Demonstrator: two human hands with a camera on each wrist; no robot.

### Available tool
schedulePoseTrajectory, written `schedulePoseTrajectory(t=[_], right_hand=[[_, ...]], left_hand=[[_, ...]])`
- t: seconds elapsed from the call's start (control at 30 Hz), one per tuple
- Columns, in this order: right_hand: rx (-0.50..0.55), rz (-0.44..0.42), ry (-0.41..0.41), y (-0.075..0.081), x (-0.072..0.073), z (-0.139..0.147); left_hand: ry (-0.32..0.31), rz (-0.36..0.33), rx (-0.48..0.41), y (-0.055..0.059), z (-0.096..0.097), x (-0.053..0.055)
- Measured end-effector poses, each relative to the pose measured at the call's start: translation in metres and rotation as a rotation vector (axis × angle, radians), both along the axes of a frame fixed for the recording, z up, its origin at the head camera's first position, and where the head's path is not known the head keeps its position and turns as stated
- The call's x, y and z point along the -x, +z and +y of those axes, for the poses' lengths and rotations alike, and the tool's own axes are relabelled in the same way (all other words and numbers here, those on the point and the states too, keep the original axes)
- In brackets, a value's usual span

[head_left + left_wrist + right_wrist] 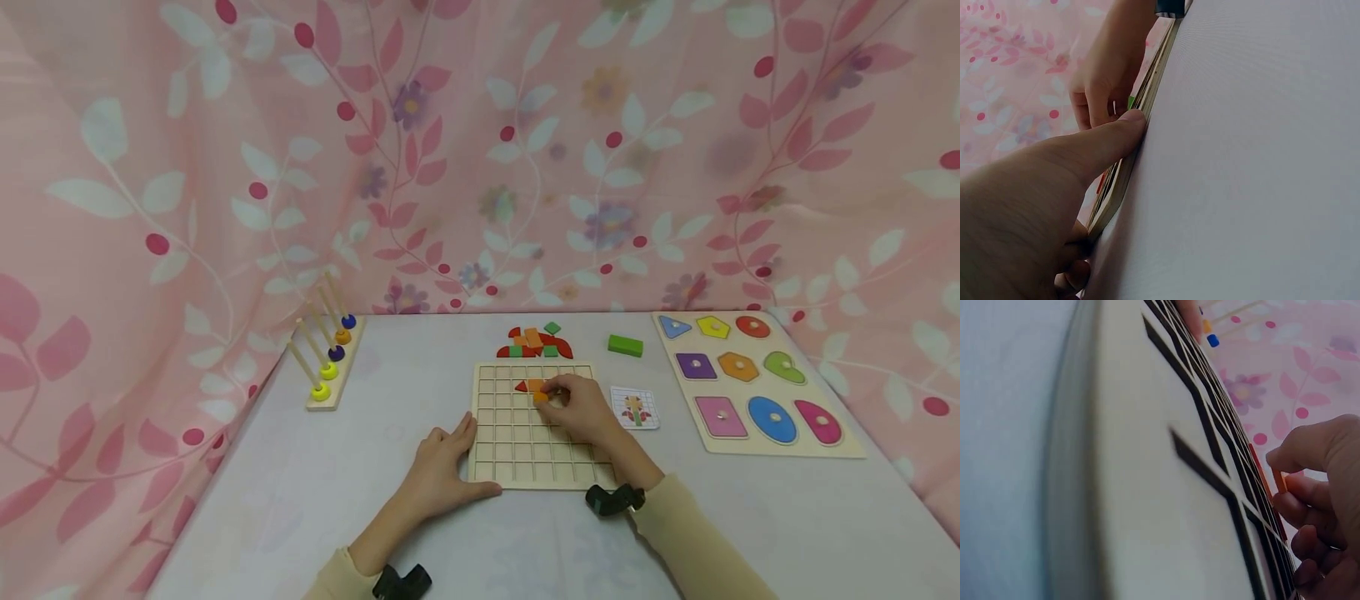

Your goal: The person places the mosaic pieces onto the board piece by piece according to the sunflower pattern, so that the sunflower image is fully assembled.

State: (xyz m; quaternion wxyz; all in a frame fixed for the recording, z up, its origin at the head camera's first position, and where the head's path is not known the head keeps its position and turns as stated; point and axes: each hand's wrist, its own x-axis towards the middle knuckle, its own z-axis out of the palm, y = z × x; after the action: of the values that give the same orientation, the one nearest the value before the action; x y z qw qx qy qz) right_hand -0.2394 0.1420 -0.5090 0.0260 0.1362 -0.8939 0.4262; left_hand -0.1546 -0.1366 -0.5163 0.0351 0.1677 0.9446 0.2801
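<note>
At the gridded board [525, 450], the right hand [581, 407] narrowly pinches an orange tile [540, 398], just nearside of a second tile [535, 385] (left hand [444, 468], fingers spread, lies farther).

Pink floral cloth [480, 167] hangs behind and beside a white-covered table [315, 483].

the left grip [441, 468], a bare hand, is lying with its thumb [480, 490] sticking out sideways, apart from the fingers [457, 433] pointing forward. the right grip [579, 408], also bare, is pinching between thumb [1311, 447] and index finger [1314, 490], the other fingers [1313, 540] curling toward the palm. the left wrist [386, 529] and right wrist [633, 460] are slanting inward from beige sleeves [693, 537].
</note>
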Motion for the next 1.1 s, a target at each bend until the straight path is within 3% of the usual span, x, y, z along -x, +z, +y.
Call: schedulePoseTrajectory(t=[0.6, 1.1], right_hand=[[-0.031, 0.082, -0.005, -0.0053, -0.0021, -0.0042], [-0.042, 0.068, 0.009, -0.0041, -0.0021, -0.0049]], left_hand=[[-0.004, 0.011, 0.005, 0.0011, 0.0011, 0.0006], [0.004, 0.008, 0.016, 0.0005, 0.0009, 0.0006]])
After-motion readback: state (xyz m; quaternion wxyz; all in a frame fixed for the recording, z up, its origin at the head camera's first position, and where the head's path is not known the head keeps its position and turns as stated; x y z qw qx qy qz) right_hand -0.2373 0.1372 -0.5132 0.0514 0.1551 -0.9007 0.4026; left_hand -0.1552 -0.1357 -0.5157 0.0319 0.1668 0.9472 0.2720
